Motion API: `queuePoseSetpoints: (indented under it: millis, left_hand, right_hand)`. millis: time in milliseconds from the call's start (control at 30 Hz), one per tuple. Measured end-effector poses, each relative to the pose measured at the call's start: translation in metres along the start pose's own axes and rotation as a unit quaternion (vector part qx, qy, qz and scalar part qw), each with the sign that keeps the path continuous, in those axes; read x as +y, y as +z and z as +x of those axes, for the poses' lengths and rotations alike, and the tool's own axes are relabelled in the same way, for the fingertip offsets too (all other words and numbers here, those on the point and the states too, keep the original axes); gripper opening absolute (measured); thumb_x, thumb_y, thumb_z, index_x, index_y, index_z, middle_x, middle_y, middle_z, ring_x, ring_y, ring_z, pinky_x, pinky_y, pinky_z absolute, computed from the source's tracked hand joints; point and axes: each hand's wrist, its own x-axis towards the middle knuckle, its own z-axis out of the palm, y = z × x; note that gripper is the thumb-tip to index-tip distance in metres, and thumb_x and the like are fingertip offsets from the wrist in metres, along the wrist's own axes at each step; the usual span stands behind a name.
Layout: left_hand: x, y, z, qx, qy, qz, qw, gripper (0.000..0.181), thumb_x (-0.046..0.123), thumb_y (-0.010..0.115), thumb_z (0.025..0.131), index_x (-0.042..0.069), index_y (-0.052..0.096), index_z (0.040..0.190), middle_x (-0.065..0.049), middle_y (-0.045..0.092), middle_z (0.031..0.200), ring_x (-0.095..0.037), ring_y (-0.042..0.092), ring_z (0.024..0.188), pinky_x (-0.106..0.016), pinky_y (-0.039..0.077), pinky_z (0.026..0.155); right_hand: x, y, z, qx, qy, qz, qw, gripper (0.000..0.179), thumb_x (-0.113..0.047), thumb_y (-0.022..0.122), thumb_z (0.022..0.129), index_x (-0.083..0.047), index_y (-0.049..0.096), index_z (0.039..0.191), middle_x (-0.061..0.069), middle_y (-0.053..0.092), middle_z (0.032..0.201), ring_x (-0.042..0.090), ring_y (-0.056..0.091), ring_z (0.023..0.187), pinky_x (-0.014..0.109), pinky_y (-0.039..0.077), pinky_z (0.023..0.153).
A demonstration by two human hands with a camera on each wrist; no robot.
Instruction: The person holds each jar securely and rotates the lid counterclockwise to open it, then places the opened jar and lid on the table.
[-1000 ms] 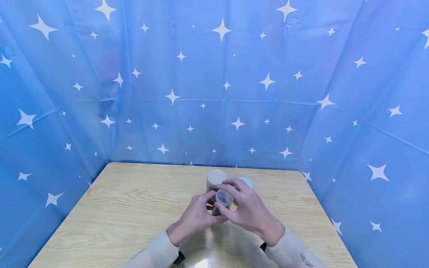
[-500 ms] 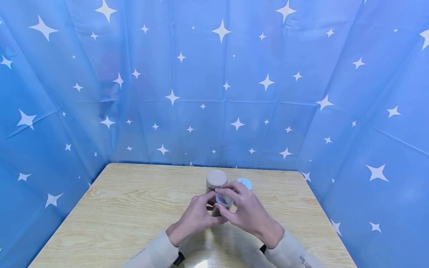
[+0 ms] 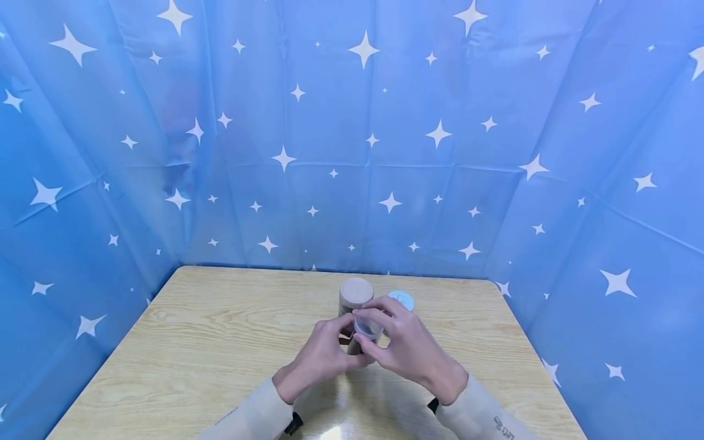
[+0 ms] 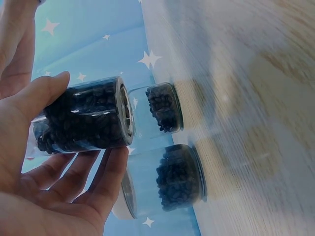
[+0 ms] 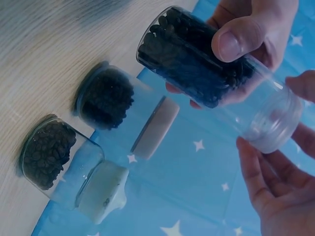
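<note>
In the head view my left hand [image 3: 324, 351] grips a clear jar of dark beans, which look like coffee beans. The right wrist view shows the left thumb across the side of this jar [image 5: 197, 54], held tilted above the table. My right hand [image 3: 409, 345] pinches the clear screw lid [image 5: 275, 120] at its top, thumb and fingers spread around the rim. Behind the hands stands a jar with a pale pinkish lid [image 3: 355, 292]. Beside it is a jar with a light blue lid [image 3: 401, 299], its body mostly covered by the right hand.
Both standing jars hold dark beans in their lower part, as the beans in the pink-lidded jar [image 5: 106, 96] and the blue-lidded jar [image 5: 49, 155] show. They stand close together on a wooden table [image 3: 220, 342]. A blue star-patterned curtain [image 3: 330, 122] surrounds the table's back and sides.
Since one second ago, the right fingers and the clear lid have sunk slightly, and more of the blue lid shows. The left hand has stayed nearly still around the jar.
</note>
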Motion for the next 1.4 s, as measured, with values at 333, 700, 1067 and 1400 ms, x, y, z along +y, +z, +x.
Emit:
queuePoseSetpoints:
  millis: [333, 700, 1067, 1400]
  left_hand:
    - [0.001, -0.001, -0.001, -0.002, -0.001, -0.005, 1.0, 0.063, 0.025, 0.102, 0.092, 0.011, 0.074, 0.146, 0.0, 0.086, 0.115, -0.016, 0.085, 0.108, -0.024, 0.069, 0.091]
    - [0.0, -0.001, -0.002, -0.004, -0.004, -0.001, 1.0, 0.062, 0.027, 0.102, 0.091, 0.016, 0.075, 0.146, -0.003, 0.087, 0.125, -0.018, 0.085, 0.111, -0.025, 0.069, 0.093]
    - [0.001, -0.002, -0.003, -0.011, -0.008, -0.013, 0.9998, 0.061, 0.025, 0.102, 0.091, 0.019, 0.075, 0.145, -0.002, 0.087, 0.128, -0.018, 0.086, 0.113, -0.024, 0.069, 0.094]
    - [0.002, -0.002, -0.003, -0.011, -0.008, -0.01, 0.9999, 0.06, 0.026, 0.102, 0.092, 0.019, 0.075, 0.145, -0.002, 0.087, 0.128, -0.018, 0.085, 0.113, -0.024, 0.068, 0.093]
  right_hand:
    - [0.004, -0.004, 0.001, -0.034, 0.004, 0.031, 0.9989, 0.04, -0.013, 0.095, 0.097, -0.014, 0.083, 0.135, 0.005, 0.077, 0.132, 0.022, 0.078, 0.117, 0.031, 0.07, 0.091]
    - [0.015, -0.012, 0.007, -0.082, -0.062, 0.087, 0.9908, 0.043, -0.002, 0.089, 0.098, -0.009, 0.079, 0.139, 0.012, 0.075, 0.141, 0.022, 0.078, 0.125, 0.031, 0.069, 0.099]
    - [0.021, -0.019, 0.012, -0.131, -0.089, 0.141, 0.9773, 0.044, 0.003, 0.082, 0.1, -0.009, 0.078, 0.142, 0.011, 0.073, 0.148, 0.02, 0.077, 0.118, 0.032, 0.068, 0.087]
    - [0.023, -0.018, 0.012, -0.134, -0.091, 0.139, 0.9769, 0.047, 0.002, 0.082, 0.099, -0.009, 0.077, 0.144, 0.012, 0.072, 0.151, 0.021, 0.077, 0.122, 0.034, 0.069, 0.09]
